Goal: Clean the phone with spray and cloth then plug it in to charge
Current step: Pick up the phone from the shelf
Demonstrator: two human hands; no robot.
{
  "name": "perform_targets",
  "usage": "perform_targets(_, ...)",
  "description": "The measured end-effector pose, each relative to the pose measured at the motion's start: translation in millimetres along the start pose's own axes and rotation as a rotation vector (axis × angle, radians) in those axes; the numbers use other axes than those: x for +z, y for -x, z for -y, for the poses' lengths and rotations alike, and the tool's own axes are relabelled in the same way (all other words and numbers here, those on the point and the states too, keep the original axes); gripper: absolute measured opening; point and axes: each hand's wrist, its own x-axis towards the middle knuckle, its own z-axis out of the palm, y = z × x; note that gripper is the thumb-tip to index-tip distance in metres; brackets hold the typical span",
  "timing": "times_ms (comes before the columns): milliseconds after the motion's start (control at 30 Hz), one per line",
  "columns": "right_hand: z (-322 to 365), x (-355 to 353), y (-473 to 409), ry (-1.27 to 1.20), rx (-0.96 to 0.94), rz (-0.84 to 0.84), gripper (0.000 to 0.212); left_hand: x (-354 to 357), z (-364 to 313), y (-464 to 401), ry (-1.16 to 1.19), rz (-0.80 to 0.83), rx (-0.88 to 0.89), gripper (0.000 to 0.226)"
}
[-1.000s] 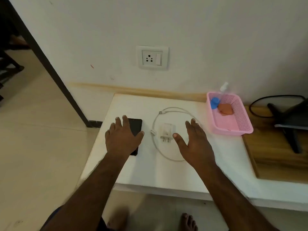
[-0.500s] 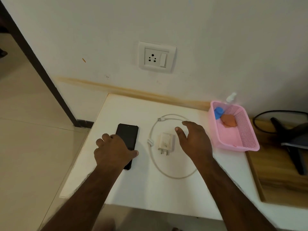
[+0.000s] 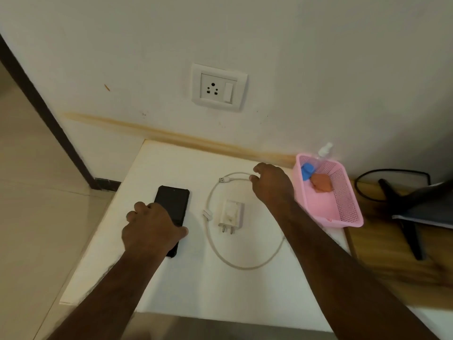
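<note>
A black phone (image 3: 172, 204) lies face up on the white table (image 3: 171, 278). My left hand (image 3: 150, 229) curls over its near end, fingers on its edges. A white charger brick (image 3: 231, 214) lies inside a loop of white cable (image 3: 213, 244). My right hand (image 3: 272, 185) hovers over the cable's far part, just left of the pink basket (image 3: 343, 214), holding nothing. In the basket lie an orange cloth (image 3: 321, 184) and a clear spray bottle with a blue label (image 3: 307, 171) and white nozzle.
A white wall socket with a switch (image 3: 219, 87) sits above the table. A black monitor stand (image 3: 407, 217) and a black cable (image 3: 392, 171) occupy the wooden surface at right. A dark door frame (image 3: 44, 114) runs down the left wall.
My left hand has slid back and curled onto the phone's near end. My right hand has moved forward and right, from beside the charger toward the basket.
</note>
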Motion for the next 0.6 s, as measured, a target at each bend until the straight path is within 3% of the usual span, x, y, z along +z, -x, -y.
perform_targets(67,-5.0,-6.3,0.2,0.026,-0.014,-0.039,0.033,1.5,0.9,-1.3,-0.006,0.002,0.005,0.078)
perform_targets(200,-23.3,-35.8,1.2,0.016,-0.016,-0.287,0.020,2.1,2.1,-2.0,-0.004,0.004,0.010,0.067)
perform_targets(367,-54.7,-82.3,11.7,-0.136,0.159,-0.437,0.024,-2.7,-4.5,2.3,0.100,-0.039,-0.029,0.077)
perform_targets(500,-48.7,-97.1,41.5,-0.274,0.165,-0.368,0.027,-17.4,-25.3,17.6,0.282,-0.245,0.112,0.084)
perform_targets(600,-17.5,-88.3,76.0,-0.702,0.141,-0.160,0.028,-24.2,-45.4,40.0,0.390,-0.331,0.258,0.079)
